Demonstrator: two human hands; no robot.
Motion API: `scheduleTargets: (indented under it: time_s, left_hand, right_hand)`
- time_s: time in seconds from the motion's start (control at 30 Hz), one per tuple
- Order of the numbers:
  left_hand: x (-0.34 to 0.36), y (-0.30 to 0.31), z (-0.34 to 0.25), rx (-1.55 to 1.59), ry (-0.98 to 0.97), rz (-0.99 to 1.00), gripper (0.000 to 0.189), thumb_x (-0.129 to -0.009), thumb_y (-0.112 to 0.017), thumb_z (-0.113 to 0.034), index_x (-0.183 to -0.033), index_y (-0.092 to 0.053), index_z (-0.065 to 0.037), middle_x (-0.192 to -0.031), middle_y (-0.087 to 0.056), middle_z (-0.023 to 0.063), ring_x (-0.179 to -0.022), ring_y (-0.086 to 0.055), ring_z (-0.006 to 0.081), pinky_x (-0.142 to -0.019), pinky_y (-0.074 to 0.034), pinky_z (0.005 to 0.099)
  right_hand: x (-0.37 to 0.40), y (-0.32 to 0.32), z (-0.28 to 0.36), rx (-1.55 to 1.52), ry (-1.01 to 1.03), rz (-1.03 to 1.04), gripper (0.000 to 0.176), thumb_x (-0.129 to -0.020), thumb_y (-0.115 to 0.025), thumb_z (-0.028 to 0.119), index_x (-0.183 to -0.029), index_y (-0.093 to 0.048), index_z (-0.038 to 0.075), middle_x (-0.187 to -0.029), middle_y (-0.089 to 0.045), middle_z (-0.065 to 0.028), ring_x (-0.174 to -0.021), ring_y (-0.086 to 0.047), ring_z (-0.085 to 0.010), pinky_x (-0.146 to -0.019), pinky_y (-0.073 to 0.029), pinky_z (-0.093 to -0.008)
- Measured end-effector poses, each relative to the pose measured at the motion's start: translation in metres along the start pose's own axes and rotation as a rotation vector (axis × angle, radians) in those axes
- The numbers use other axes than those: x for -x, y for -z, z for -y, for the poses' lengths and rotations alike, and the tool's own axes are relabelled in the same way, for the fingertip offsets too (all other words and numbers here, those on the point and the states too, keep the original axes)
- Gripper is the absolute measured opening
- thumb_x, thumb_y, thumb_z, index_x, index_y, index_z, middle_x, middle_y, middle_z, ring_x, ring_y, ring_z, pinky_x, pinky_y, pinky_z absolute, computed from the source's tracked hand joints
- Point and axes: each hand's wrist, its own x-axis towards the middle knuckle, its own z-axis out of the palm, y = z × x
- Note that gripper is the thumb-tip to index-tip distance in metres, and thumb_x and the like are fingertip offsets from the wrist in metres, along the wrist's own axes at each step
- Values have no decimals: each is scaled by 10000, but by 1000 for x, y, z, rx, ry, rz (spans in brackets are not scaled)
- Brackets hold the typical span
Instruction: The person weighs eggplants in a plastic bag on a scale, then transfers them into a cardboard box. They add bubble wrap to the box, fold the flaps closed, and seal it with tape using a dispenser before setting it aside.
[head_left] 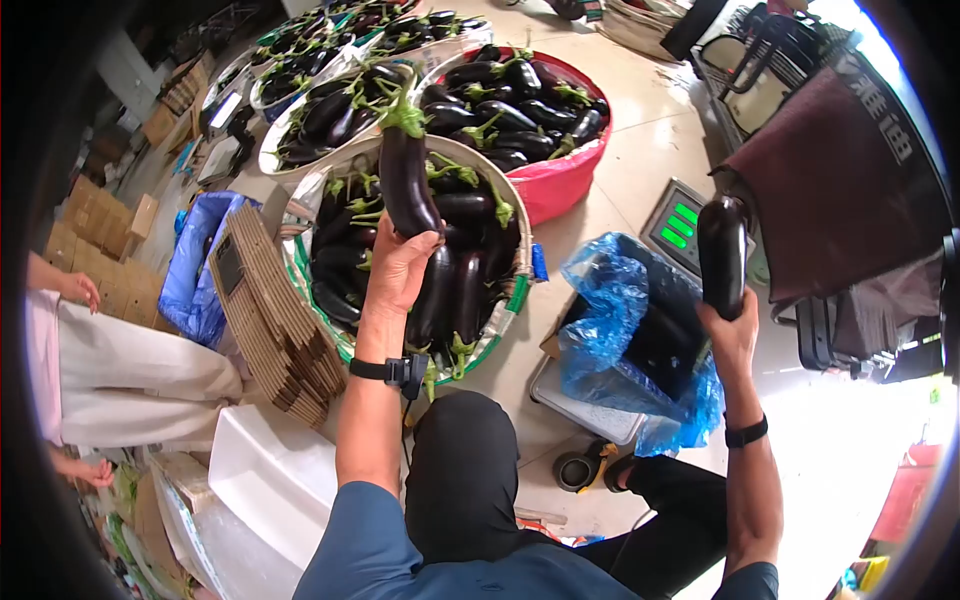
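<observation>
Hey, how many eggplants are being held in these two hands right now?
2. One eggplant is in the left hand, green stem end up; a second eggplant is in the right hand. No third shows in either grip.

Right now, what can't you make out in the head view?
All in the head view:
- Scale display: green digits too small and blurred to read.
- Eggplant on the right: lower end covered by the right hand.
- Blue bag: its crumpled plastic partly hides the contents; no count.
- Near basket: depth hidden by the top layer.
- Bystander: upper body cut off at the left edge.
</observation>
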Motion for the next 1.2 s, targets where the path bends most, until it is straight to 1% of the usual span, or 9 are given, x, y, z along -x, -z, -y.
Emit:
scheduleTargets:
  time_s: [0.3,0.43,0.53,0.77,0.9,0.97,1.1,1.13,1.2]
  left_hand:
    - [12,-96,7,-278,-4,-21,508,-763,-838,48,-1198,-590,-38,-1038,-658,17,-949,-628,130,-868,-526,287]
    - [15,-88,1,-409,-106,-195,506,-762,-843,36,-1189,-581,-32,-1051,-654,32,-952,-623,138,-873,-512,282]
    - [11,-46,-2,-318,-76,-336,390,-829,-792,35,-1160,-596,-29,-1046,-673,68,-915,-664,173,-838,-547,309]
    - [7,2,-34,-151,-44,-467,417,-885,-737,32,-1230,-505,-1,-1069,-653,104,-946,-706,205,-777,-625,325]
    - [8,-11,-42,-249,-127,-349,472,-854,-753,62,-1247,-505,-19,-1121,-631,87,-963,-665,173,-840,-599,334]
    - [6,-21,-45,-369,-165,-174,469,-887,-701,77,-1301,-514,-40,-1118,-654,73,-1029,-678,180,-872,-588,350]
    - [2,-61,-52,-537,-119,91,599,-857,-745,53,-1395,-492,-22,-1181,-652,77,-1041,-658,158,-924,-558,331]
    - [3,-72,-52,-547,-53,153,649,-848,-762,29,-1428,-475,-13,-1203,-648,82,-1049,-650,154,-946,-543,319]
    - [5,-100,-52,-572,25,271,634,-842,-768,9,-1411,-488,-1,-1216,-648,78,-1083,-631,150,-980,-507,312]
  right_hand:
    - [4,2,67,-333,368,-260,620,-825,-859,231,-1281,-501,10,-1047,-655,-99,-936,-638,-191,-840,-516,-328]
    - [-6,-12,111,-513,314,294,429,-899,-779,249,-1159,-614,-50,-977,-710,-100,-866,-655,-151,-794,-529,-314]
    - [2,-43,147,-484,99,620,409,-909,-692,408,-909,-675,0,-702,-648,-25,-518,-539,-78,-459,-391,-234]
    - [40,-200,117,-268,-382,1069,547,-805,-772,540,-693,-683,12,-585,-601,-74,-458,-528,-151,-410,-375,-312]
    - [47,-244,115,-199,-315,917,593,-810,-779,523,-776,-672,-60,-703,-664,-126,-524,-614,-210,-439,-456,-362]
    - [45,-256,110,-289,-15,805,624,-826,-780,484,-883,-643,-123,-851,-698,-195,-600,-681,-283,-495,-528,-410]
    - [45,-200,126,-101,299,783,566,-853,-757,369,-1106,-654,-126,-981,-722,-228,-906,-733,-339,-807,-575,-412]
    - [44,-172,130,-170,210,918,550,-912,-748,314,-1280,-614,-72,-1049,-728,-147,-877,-712,-199,-750,-581,-339]
    - [43,-107,130,-286,226,986,424,-946,-694,240,-1226,-644,-74,-1015,-732,-147,-831,-699,-170,-718,-574,-324]
